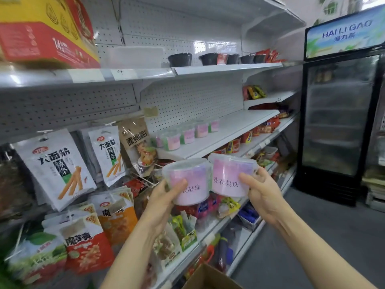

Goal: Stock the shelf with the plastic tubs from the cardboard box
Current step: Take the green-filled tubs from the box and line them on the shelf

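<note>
1. The white shelf (239,124) is seen above and beyond both hands; a row of pink-labelled tubs (187,135) is already lined up along its back, close against the pegboard, so the bare front strip is judged to be kept free for further rows.
2. The cardboard box (210,278) is left open below the forearms, near the body, presumably so that tubs can be lifted straight up from it to the shelf.
3. The left tub (190,181) is gripped by the left hand (164,197) from below and to the side, thumb curled across the pink label and fingers hidden behind the wall; the lid is kept upward so that the tub can be set down as it is.
4. The right tub (230,176) is held by the right hand (260,190) in the same manner, thumb wrapped over the label's edge, remaining fingers out of sight behind.
5. The two tubs are carried touching side by side, just below the shelf's front edge, which is judged to allow both to be placed together.
6. The printed labels are turned toward the person, probably so that they face outward once shelved.
</note>
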`<move>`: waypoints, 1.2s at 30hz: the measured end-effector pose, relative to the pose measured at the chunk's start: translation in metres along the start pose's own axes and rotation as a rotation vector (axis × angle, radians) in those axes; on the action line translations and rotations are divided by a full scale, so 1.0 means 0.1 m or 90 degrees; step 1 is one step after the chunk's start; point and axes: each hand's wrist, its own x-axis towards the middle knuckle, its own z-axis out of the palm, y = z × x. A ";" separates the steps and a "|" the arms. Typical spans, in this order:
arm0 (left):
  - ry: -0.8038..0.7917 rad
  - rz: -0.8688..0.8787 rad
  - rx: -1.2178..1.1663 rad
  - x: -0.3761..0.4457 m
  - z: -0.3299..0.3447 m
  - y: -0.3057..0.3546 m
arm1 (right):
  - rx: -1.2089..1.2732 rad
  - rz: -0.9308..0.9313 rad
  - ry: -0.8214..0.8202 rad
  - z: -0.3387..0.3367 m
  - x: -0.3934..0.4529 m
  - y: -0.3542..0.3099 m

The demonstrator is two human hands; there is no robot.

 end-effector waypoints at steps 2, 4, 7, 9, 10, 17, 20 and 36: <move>0.010 0.026 -0.015 0.14 0.01 0.06 | -0.004 -0.007 -0.015 0.03 0.12 -0.06; 0.007 0.041 -0.031 0.29 0.04 0.09 | -0.036 -0.021 -0.016 0.05 0.29 -0.10; 0.005 0.055 -0.049 0.52 0.08 0.09 | -0.083 -0.047 -0.008 0.05 0.59 -0.16; 0.007 0.058 -0.061 0.69 0.09 0.07 | -0.097 -0.049 -0.019 0.03 0.79 -0.18; 0.005 0.060 -0.069 0.78 0.09 0.06 | -0.098 -0.048 -0.025 0.01 0.89 -0.19; -0.003 0.071 -0.048 1.40 0.16 0.06 | -0.123 -0.048 -0.059 -0.20 1.60 -0.15; 0.043 0.092 -0.040 1.62 0.17 0.06 | -0.133 -0.040 -0.080 -0.26 1.88 -0.10; 0.263 0.115 -0.016 2.81 -0.04 -0.12 | -0.078 0.088 -0.300 -0.52 3.79 0.24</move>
